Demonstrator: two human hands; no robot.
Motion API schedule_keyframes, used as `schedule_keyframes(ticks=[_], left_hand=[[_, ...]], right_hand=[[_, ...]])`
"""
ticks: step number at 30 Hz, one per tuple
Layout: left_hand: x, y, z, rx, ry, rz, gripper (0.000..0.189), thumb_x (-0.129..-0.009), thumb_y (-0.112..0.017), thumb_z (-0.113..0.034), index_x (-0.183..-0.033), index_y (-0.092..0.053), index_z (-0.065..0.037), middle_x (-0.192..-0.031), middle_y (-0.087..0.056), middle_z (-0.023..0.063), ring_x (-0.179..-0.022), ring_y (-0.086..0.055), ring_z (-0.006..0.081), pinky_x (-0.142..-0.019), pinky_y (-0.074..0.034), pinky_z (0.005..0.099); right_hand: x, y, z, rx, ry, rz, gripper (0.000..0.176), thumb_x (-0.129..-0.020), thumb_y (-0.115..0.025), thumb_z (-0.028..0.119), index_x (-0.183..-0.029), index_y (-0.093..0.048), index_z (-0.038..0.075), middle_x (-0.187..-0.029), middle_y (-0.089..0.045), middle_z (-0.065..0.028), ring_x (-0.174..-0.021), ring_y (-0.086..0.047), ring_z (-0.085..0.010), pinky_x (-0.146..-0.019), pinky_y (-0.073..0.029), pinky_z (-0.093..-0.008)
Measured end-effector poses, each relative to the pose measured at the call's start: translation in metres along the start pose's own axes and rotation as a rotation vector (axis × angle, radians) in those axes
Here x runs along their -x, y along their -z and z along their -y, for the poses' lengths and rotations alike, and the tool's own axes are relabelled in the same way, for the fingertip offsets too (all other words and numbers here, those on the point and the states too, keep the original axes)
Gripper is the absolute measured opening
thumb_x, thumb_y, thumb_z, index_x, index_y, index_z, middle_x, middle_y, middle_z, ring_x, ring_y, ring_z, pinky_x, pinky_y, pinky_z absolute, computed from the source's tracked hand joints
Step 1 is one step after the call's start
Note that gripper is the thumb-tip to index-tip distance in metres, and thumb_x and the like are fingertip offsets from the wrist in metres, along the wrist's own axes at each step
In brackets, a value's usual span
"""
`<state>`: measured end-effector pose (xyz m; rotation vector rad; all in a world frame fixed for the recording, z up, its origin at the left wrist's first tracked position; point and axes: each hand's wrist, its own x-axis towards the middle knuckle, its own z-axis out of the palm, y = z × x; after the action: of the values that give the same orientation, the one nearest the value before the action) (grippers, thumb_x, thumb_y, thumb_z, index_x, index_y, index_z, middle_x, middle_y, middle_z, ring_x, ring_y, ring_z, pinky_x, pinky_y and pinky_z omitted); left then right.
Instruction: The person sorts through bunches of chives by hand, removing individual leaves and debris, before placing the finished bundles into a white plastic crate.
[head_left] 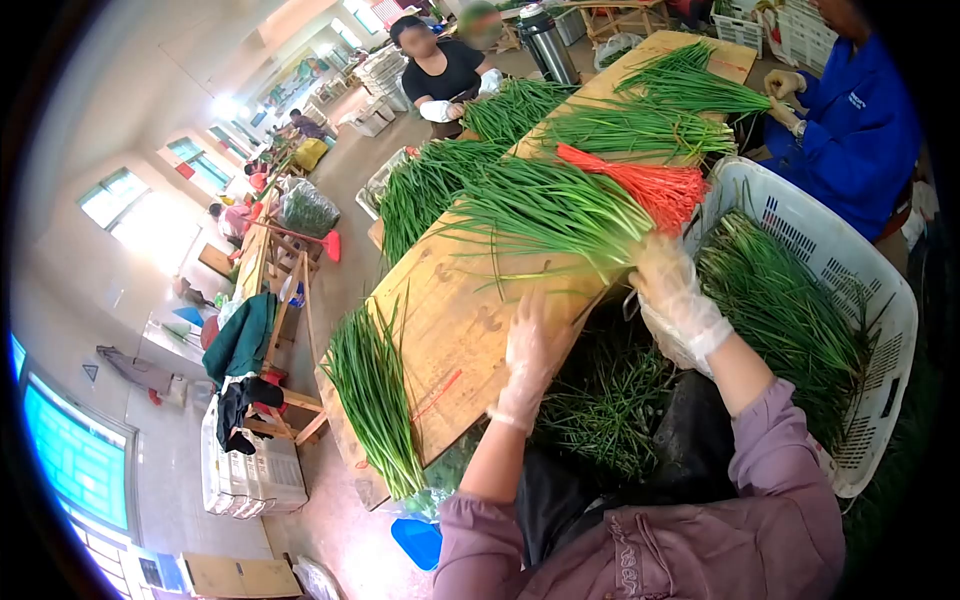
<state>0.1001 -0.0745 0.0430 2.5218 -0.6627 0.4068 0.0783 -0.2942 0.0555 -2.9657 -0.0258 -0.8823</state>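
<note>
My right hand [665, 275], in a clear plastic glove, is at the pale stem ends of a large bunch of green stalks [560, 210] on the wooden table [470, 310]; its fingers are blurred. My left hand [532, 335], gloved too, is over the table's near edge below that bunch, smeared by motion. Beside the bunch lies a bundle of red ties [655, 190]. A separate bunch of green stalks [375, 395] rests at the table's left end.
A white crate [880, 385] with more stalks stands at my right. Loose stalks [610, 400] lie below the table edge. Across the table are a person in black [445, 70] and a steel flask [547, 45]. A co-worker's blue sleeve [835, 130] is at the upper right.
</note>
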Motion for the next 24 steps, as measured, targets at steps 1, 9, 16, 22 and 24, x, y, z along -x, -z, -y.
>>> schedule_keyframes(ticks=[1,9,16,22,24], left_hand=[[-0.016,-0.005,-0.009,-0.077,-0.012,0.051,0.075,-0.069,-0.067,-0.021,-0.132,-0.027,-0.012,-0.127,-0.038,0.0149,-0.117,-0.036,0.0322,-0.094,-0.034,0.0416],[-0.003,-0.043,0.004,-0.117,-0.134,0.062,0.063,-0.069,-0.064,-0.018,-0.126,-0.037,-0.013,-0.11,-0.05,0.0105,-0.099,-0.048,0.0309,-0.085,-0.039,0.0435],[0.142,-0.05,0.008,-0.212,-0.407,0.388,0.031,-0.074,-0.047,-0.007,-0.104,-0.052,-0.009,-0.082,-0.054,0.0089,-0.076,-0.055,0.0243,-0.063,-0.045,0.0339],[0.234,-0.137,0.045,-0.097,-0.353,0.701,0.012,-0.075,-0.047,-0.009,-0.078,-0.058,-0.008,-0.076,-0.061,0.0101,-0.072,-0.061,0.027,-0.058,-0.05,0.0355],[0.223,-0.135,0.032,-0.187,-0.28,0.777,0.015,-0.076,-0.046,-0.009,-0.085,-0.058,-0.008,-0.082,-0.061,0.0099,-0.077,-0.06,0.0276,-0.064,-0.049,0.0365]], right_hand=[[-0.003,-0.013,-0.006,0.06,-0.05,0.057,0.019,-0.07,-0.063,0.012,-0.088,-0.059,0.008,-0.07,-0.056,-0.0068,-0.075,-0.056,-0.0231,-0.058,-0.048,-0.0323],[0.081,0.021,0.011,-0.242,0.319,0.59,0.005,-0.071,-0.057,0.009,-0.075,-0.058,0.007,-0.072,-0.062,-0.0079,-0.066,-0.063,-0.0198,-0.052,-0.05,-0.0323],[0.058,0.021,-0.008,-0.661,0.193,0.636,0.03,-0.083,-0.05,0.032,-0.098,-0.058,0.007,-0.088,-0.062,-0.0129,-0.083,-0.059,-0.031,-0.072,-0.047,-0.0387],[-0.042,-0.04,0.007,-0.413,-0.197,0.271,0.062,-0.078,-0.057,0.041,-0.125,-0.036,0.006,-0.101,-0.054,-0.0158,-0.093,-0.053,-0.0261,-0.078,-0.045,-0.0363],[-0.051,-0.04,0.032,-0.129,-0.215,0.455,0.087,-0.072,-0.063,0.045,-0.135,-0.021,0.002,-0.103,-0.052,-0.0184,-0.098,-0.05,-0.0292,-0.08,-0.043,-0.0394]])
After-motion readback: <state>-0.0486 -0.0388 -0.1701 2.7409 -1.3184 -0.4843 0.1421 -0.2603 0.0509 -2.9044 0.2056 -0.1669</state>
